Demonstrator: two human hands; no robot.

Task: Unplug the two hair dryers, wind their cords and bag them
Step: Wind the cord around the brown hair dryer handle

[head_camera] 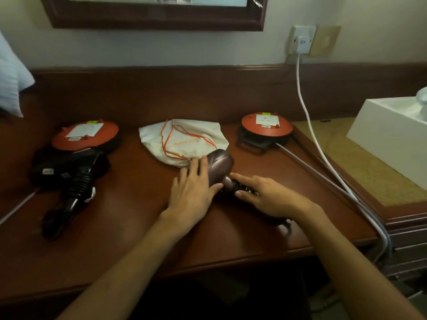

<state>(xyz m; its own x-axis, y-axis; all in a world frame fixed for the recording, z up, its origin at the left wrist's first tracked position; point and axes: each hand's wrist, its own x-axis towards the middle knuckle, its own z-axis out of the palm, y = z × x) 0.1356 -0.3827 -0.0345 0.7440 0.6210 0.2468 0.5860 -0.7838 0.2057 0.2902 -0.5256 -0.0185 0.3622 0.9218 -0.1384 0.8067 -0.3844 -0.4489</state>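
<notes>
On the dark wooden desk below the mirror frame, a person has both hands on a brown hair dryer lying just in front of a white drawstring bag, its rounded head touching the bag's mouth. The left hand lies flat over the dryer's head, fingers spread and only lightly curved, resting more than gripping; the right hand covers the ribbed handle with the forefinger stretched out along it, the other fingers loosely bent, and I cannot tell whether they close round the handle underneath. It looks to me as if this dryer is at the bagging step, its cord seemingly gathered near the right wrist, though that part is blurred. The next move would call for opening the bag's mouth, which lies slack with its orange strings sprawled over the cloth, and sliding the head in first while keeping the cord from spilling. The dryer itself is glossy, bulbous at the head and narrow at the neck, so it should slip easily. A second, black hair dryer lies well apart to the left beside a red cable reel; another red reel sits at the right, and a white cable is plugged into the wall socket.
</notes>
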